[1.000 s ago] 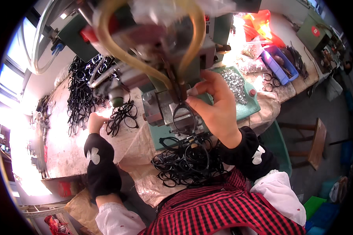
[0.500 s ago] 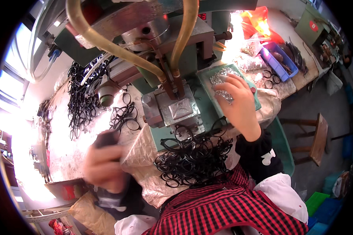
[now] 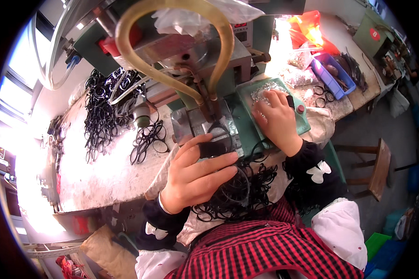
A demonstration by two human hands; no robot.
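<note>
My left hand (image 3: 195, 179), with a black cover on one finger, holds a black eyeglass frame (image 3: 229, 135) at the metal fixture (image 3: 233, 122). One rim of the frame lies over the fixture, just below two copper-coloured electrodes (image 3: 206, 112). My right hand (image 3: 278, 118) reaches into the green tray (image 3: 247, 103), fingers bent and tips down among small shiny metal parts (image 3: 265, 89). Whether a part is between those fingertips is hidden. Below the fixture, a heap of black eyeglass frames (image 3: 260, 183) rests close to my checked apron (image 3: 246, 242).
Yellowish hoses (image 3: 125, 44) loop down from the machine overhead. More black frames (image 3: 100, 125) are piled on the bench at left, with a smaller bunch (image 3: 149, 139) nearer. A blue bin (image 3: 342, 86) stands at the back right. On the floor is a wooden stool (image 3: 379, 169).
My left hand has swung from the left to the fixture, where it holds a frame. The right hand's fingers have bent lower into the metal parts. The view has shifted slightly.
</note>
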